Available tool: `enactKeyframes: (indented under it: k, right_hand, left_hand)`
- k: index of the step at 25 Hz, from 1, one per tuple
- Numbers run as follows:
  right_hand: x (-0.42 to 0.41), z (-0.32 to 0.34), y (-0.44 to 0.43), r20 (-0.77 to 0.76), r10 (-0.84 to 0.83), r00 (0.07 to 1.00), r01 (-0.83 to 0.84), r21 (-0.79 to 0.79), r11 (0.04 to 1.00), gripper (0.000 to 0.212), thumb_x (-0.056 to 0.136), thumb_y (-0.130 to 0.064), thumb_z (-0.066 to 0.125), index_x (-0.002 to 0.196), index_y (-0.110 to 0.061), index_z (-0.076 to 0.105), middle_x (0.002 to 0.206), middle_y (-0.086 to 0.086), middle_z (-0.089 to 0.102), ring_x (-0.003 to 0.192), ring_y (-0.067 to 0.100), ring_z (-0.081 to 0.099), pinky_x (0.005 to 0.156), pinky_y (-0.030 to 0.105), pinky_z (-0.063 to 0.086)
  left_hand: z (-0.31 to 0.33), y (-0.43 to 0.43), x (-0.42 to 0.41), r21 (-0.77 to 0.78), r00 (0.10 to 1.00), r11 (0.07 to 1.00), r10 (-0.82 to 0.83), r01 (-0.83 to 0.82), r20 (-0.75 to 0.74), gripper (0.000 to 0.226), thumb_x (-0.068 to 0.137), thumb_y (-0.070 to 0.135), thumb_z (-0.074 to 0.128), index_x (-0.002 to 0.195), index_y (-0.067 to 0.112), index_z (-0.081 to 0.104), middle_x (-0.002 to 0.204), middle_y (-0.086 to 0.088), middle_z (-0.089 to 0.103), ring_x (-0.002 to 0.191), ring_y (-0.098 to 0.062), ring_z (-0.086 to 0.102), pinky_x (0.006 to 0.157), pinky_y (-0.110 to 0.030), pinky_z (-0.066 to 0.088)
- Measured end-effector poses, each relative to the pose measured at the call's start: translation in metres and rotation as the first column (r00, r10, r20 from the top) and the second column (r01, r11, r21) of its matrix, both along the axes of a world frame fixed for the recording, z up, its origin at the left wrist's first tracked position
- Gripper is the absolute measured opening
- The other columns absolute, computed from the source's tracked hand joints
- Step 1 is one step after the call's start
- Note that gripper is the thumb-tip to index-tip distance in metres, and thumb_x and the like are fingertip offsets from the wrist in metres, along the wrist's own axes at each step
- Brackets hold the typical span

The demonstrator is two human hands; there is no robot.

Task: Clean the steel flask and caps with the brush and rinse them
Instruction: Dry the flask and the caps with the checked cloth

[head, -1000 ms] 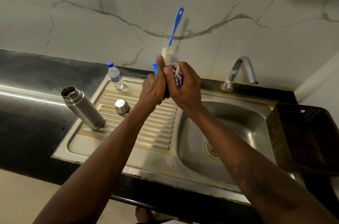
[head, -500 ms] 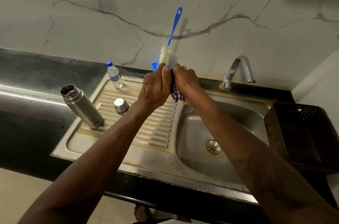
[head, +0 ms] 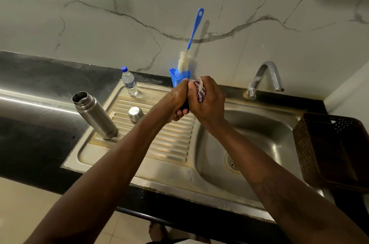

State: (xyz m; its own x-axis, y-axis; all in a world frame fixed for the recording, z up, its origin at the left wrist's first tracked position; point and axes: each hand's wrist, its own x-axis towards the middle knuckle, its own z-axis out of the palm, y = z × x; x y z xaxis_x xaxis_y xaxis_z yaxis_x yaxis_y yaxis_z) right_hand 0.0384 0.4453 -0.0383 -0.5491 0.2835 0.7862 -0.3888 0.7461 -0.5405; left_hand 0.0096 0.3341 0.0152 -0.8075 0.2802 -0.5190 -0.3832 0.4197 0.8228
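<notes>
steel flask uncapped on drainer | left hand fingers clench dark item | right hand fingers clench checked cloth

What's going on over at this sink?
A person at the sink has both hands pressed together above it. The left hand grips a small dark item, too hidden to identify, while the right hand holds a checked cloth against it. The open steel flask and a steel cap stand on the drainboard, and the brush sits in its blue holder.
</notes>
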Motion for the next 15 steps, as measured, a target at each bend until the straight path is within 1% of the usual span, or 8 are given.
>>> enactKeyframes:
  k: [2,5,8,10,11,12,13,15]
  right_hand:
    - [-0.002,0.002,0.0,0.011,0.004,1.0,-0.004,-0.064,0.998,0.046,0.105,-0.044,0.046,0.088,-0.003,0.059,0.074,0.0,0.059,0.061,0.008,0.054,0.061,0.013,0.044]
    - [0.0,0.023,-0.008,0.11,0.079,0.991,-0.043,-0.297,0.954,0.038,0.107,-0.043,0.04,0.087,-0.012,0.053,0.07,-0.007,0.054,0.055,0.002,0.052,0.057,0.007,0.036]
    - [-0.014,0.035,-0.008,0.453,0.138,0.881,0.101,-0.464,0.88,0.042,0.107,-0.039,0.039,0.083,-0.012,0.062,0.07,-0.005,0.064,0.063,0.003,0.063,0.06,0.015,0.048]
    - [-0.025,0.032,-0.004,0.568,0.507,0.648,0.229,-0.78,0.582,0.037,0.101,-0.035,0.047,0.104,-0.006,0.071,0.089,0.008,0.075,0.082,0.017,0.074,0.075,0.032,0.062]
    - [-0.024,0.032,-0.005,0.43,0.687,0.586,0.267,-0.903,0.337,0.037,0.097,-0.029,0.052,0.116,-0.003,0.069,0.098,0.013,0.075,0.09,0.024,0.075,0.082,0.037,0.063]
    - [-0.022,0.027,-0.007,0.342,0.725,0.598,0.288,-0.936,0.204,0.038,0.095,-0.025,0.054,0.122,-0.001,0.067,0.102,0.015,0.074,0.093,0.027,0.075,0.086,0.04,0.063]
    - [-0.021,0.024,-0.009,0.371,0.7,0.611,0.29,-0.927,0.239,0.038,0.095,-0.028,0.055,0.12,-0.003,0.068,0.103,0.014,0.074,0.094,0.027,0.075,0.088,0.041,0.063]
    - [-0.018,0.016,-0.01,0.609,0.401,0.684,0.236,-0.706,0.668,0.041,0.098,-0.046,0.05,0.099,-0.011,0.072,0.088,0.002,0.075,0.08,0.016,0.073,0.077,0.034,0.061]
  left_hand:
    - [-0.007,0.007,0.009,-0.054,0.969,0.992,0.102,-0.117,-0.224,0.056,0.109,0.049,0.027,0.095,0.005,0.059,0.069,-0.005,0.057,0.054,-0.014,0.049,0.052,-0.029,0.043]
    - [-0.017,0.011,0.005,-0.209,0.537,0.963,-0.089,-0.168,-0.839,0.042,0.113,0.022,0.027,0.086,0.004,0.054,0.066,-0.002,0.054,0.056,-0.017,0.049,0.061,-0.036,0.04]
    - [-0.024,-0.003,-0.013,-0.133,0.273,0.988,-0.108,-0.076,-0.956,0.052,0.111,0.019,0.028,0.073,0.002,0.059,0.056,-0.009,0.057,0.047,-0.024,0.052,0.052,-0.041,0.046]
    - [-0.033,-0.014,-0.024,-0.184,0.163,0.983,-0.182,0.007,-0.97,0.049,0.111,0.024,0.032,0.072,0.007,0.056,0.055,-0.004,0.052,0.043,-0.02,0.046,0.047,-0.041,0.043]
    - [-0.035,-0.018,-0.027,-0.222,0.122,0.974,-0.226,0.045,-0.966,0.048,0.111,0.028,0.033,0.073,0.009,0.055,0.057,-0.002,0.05,0.043,-0.019,0.044,0.046,-0.038,0.041]
    - [-0.038,-0.022,-0.03,-0.255,0.114,0.965,-0.262,0.065,-0.958,0.048,0.111,0.032,0.034,0.075,0.009,0.055,0.059,0.0,0.05,0.045,-0.018,0.043,0.047,-0.034,0.039]
    - [-0.041,-0.022,-0.029,-0.26,0.122,0.963,-0.267,0.066,-0.956,0.049,0.111,0.035,0.034,0.076,0.009,0.055,0.06,0.001,0.051,0.046,-0.017,0.044,0.049,-0.032,0.037]
    - [-0.038,-0.013,-0.017,-0.162,0.314,0.987,-0.158,0.012,-0.936,0.057,0.112,0.039,0.031,0.073,0.01,0.059,0.056,0.001,0.056,0.044,-0.015,0.049,0.05,-0.033,0.042]
